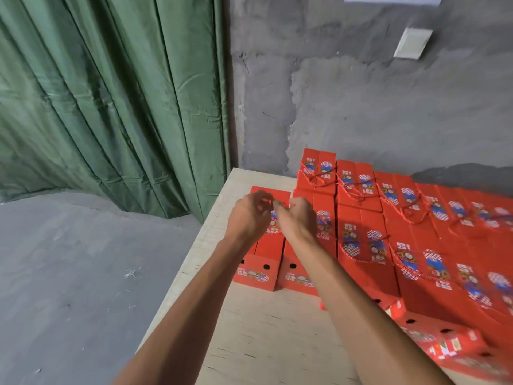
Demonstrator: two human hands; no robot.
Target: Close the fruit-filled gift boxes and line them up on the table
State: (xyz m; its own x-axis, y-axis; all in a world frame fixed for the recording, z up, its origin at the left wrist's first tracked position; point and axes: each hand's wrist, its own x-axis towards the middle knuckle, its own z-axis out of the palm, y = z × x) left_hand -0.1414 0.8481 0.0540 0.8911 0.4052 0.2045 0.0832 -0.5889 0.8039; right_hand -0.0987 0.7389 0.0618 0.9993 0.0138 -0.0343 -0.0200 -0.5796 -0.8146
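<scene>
Hands: left hand [251, 215] and right hand [298, 218], fingers curled, meeting over the top of a red gift box [266, 245] at the table's [249, 329] left edge; what they pinch cannot be told. Closed boxes [416, 218] in rows to its right.

We have one view only, worn on the person's head, looking forward and down along both forearms. The left hand [251, 215] and right hand [298, 218] sit near mid-frame, close to the lens. Beyond them we face a grey wall [361, 93]; left of the left hand lies the floor [69, 273], below the hands the table [263, 329].
</scene>
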